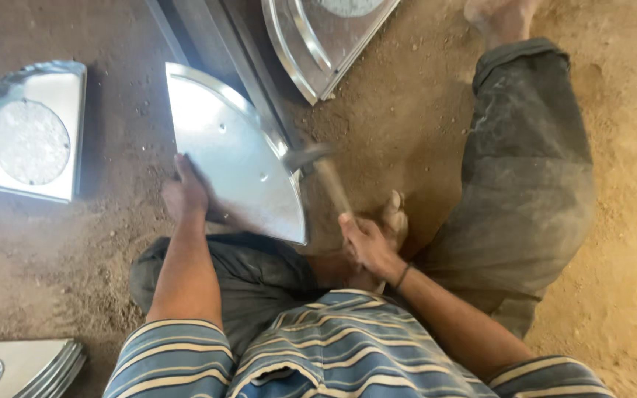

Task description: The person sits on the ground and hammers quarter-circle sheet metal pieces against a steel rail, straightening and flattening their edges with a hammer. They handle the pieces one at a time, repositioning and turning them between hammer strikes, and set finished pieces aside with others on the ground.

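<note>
I sit on a dirt floor with a shiny quarter-round sheet-metal piece (237, 158) in front of me, its right edge resting on a long metal bar (223, 51). My left hand (183, 195) grips the piece at its lower left edge and holds it tilted. My right hand (363, 239) is closed around the wooden handle of a hammer (318, 166). The hammer's blurred metal head is at the right edge of the piece, over the bar.
A similar piece with a round dull centre (27, 133) lies at the left. Another (322, 37) lies at the top. A stack of such pieces (20, 365) sits at the bottom left. My bent legs in dusty grey trousers (525, 177) spread to the right.
</note>
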